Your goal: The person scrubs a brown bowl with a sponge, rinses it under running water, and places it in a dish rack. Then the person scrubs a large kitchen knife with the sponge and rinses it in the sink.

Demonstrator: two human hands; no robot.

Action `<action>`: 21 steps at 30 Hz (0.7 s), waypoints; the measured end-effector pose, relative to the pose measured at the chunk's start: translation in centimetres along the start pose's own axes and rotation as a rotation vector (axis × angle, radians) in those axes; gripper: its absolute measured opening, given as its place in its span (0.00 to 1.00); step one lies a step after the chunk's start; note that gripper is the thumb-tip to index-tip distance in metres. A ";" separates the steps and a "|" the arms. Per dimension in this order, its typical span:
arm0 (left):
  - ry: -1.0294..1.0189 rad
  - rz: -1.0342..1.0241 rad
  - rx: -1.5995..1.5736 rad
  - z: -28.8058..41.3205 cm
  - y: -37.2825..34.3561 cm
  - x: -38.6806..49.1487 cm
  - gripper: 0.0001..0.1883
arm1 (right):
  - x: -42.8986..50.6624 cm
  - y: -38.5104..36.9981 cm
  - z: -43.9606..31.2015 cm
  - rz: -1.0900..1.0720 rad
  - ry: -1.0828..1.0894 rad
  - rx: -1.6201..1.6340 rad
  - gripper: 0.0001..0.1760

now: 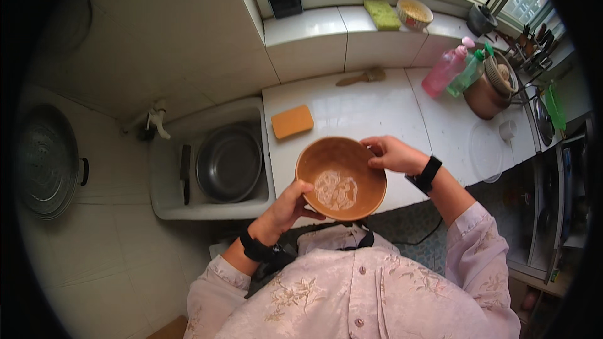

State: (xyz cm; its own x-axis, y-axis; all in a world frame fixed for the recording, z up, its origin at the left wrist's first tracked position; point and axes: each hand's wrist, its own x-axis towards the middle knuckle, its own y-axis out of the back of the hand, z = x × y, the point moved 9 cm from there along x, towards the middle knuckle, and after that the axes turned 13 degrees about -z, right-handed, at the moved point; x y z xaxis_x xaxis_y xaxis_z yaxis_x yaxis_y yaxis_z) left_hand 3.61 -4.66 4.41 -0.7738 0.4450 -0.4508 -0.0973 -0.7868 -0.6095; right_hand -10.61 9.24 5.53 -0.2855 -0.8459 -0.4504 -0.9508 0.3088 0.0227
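An orange-brown bowl (348, 162) with a whitish, foamy-looking patch inside is held at the front edge of the white tiled counter (372, 103). My left hand (289, 205) grips its lower left rim, thumb over the edge. On the upper right rim sits my right hand (393, 154), thumb outside and fingers partly hidden. Just beyond the bowl lies an orange sponge (292, 121). In the sink (162, 174) to the left are a dark round pan (229, 164) and a knife (186, 174).
A tap (157, 120) juts from the wall over the sink. A brush (362, 77) lies at the counter's back. Pink (445, 70) and green (467, 75) pump bottles stand beside a brown pot (485, 99). On the sill are a green scouring pad (381, 14) and a patterned bowl (414, 13).
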 end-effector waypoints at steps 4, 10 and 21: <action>-0.028 -0.033 0.031 0.4 0.9 -0.7 0.37 | 1.1 -0.9 -1.8 0.227 -0.085 -0.503 0.26; -0.068 -0.058 0.071 1.3 2.1 -2.6 0.37 | 3.1 -2.7 -2.9 0.367 -0.182 -0.588 0.19; -0.202 0.195 0.015 1.3 7.2 -7.0 0.37 | 3.8 -9.5 -8.7 0.361 0.385 -0.837 0.26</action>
State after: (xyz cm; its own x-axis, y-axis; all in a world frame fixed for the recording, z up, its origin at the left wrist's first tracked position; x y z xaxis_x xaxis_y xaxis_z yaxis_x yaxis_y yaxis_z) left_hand 7.47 -13.99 4.04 -0.8878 0.1913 -0.4186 0.0575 -0.8563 -0.5133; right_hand -3.74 -0.71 11.39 -0.4540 -0.8907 0.0252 -0.5347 0.2949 0.7919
